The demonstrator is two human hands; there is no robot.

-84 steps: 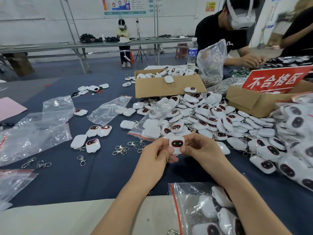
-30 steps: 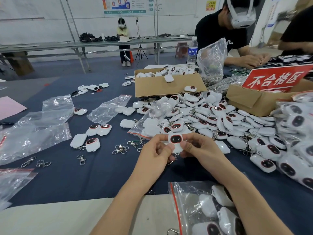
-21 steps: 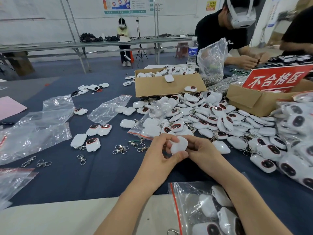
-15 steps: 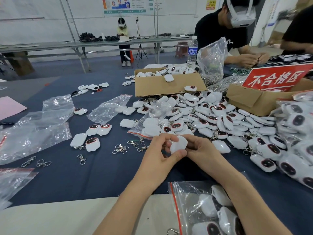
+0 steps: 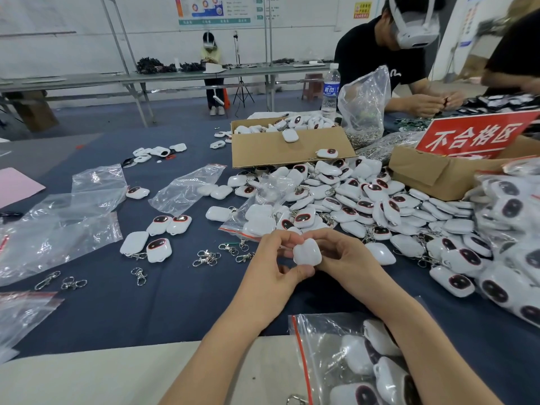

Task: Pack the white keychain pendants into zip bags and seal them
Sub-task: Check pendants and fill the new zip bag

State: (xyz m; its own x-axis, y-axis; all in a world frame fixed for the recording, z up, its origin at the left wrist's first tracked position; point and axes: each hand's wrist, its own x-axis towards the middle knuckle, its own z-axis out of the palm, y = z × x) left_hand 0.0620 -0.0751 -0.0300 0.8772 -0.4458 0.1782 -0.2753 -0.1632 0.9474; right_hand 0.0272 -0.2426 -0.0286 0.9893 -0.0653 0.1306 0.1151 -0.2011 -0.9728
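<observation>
Flipped over, that pendant (image 5: 307, 252)! A second ago its dark face looked up; now only the plain white back shows, and both hands sit at the same spot as before.

Blue cloth covers the counter (image 5: 146, 311) almost edge to edge. Across its right half spreads the heap of pendants (image 5: 365, 200), white shells, many with dark oval faces ringed in red, keyrings tangled among them. Behind the heap stands an open cardboard box (image 5: 286, 150) with more inside, and to the right a second carton (image 5: 432, 176) carries a red sign (image 5: 473, 135). Clear empty bags (image 5: 58, 229) lie flat on the left.

Nearest us, bottom right, a zip bag (image 5: 327, 346) with a red strip along its edge lies partly under the right forearm, several pendants already in it; whether it is sealed I cannot tell.

Now the hands. The left hand (image 5: 271, 270) pinches the pendant, thumb below, forefinger over the top. The right hand (image 5: 344, 255) grips its right side with curled fingers (image 5: 330, 235). So the pendant is held just above the cloth, right in front of the heap and well apart from the zip bag.

Loose metal clasps (image 5: 207, 257) lie scattered left of the hands.
</observation>
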